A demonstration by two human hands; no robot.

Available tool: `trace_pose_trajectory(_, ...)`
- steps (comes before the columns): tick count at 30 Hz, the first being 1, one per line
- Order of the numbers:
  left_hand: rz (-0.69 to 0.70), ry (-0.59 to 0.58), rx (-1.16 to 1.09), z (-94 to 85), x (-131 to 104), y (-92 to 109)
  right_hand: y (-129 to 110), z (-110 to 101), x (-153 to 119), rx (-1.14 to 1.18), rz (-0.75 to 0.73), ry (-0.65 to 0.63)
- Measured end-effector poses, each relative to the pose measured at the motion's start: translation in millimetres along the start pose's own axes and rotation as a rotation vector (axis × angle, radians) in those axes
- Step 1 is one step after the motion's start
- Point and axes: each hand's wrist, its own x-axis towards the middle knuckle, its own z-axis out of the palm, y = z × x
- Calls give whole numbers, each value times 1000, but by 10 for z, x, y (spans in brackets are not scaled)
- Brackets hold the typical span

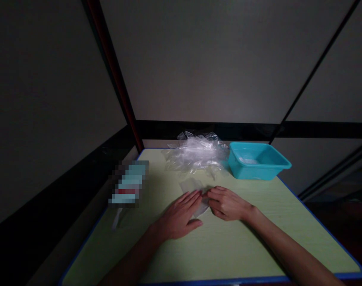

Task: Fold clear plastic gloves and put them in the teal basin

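Note:
A small whitish, see-through plastic bag (202,208) lies flat on the table in front of me, partly covered by both hands. Across its left side my left hand (181,217) rests flat, fingers stretched out and thumb apart, pressing on it. My right hand (225,203) is at the bag's right edge with its fingers curled in. Its index finger and thumb meet the bag close to my left fingertips, though the exact pinch is hidden.
A loose heap of clear plastic bags (200,153) lies at the table's back edge. Right of it stands a turquoise plastic basin (252,172) with something whitish inside. A blurred-out light-green item (128,184) is at the left edge of the pale green table (222,254), which has blue edging.

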Motion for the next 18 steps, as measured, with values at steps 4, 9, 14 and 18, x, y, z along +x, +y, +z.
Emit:
trace_pose_trajectory(4,-1,22,-52,-4,-7,-2,-5,2,-25,111,-13,-14)
trace_pose_trajectory(9,-18,134,-197,-30,-39,32,8,28,-54,226,62,-46)
trace_pose_trajectory(14,-209,286,-388,-15,-77,24,7,12,-60,390,206,-43)
trace_pose_trajectory(18,-273,334,-557,9,-79,-19,8,3,-65,517,250,-15)
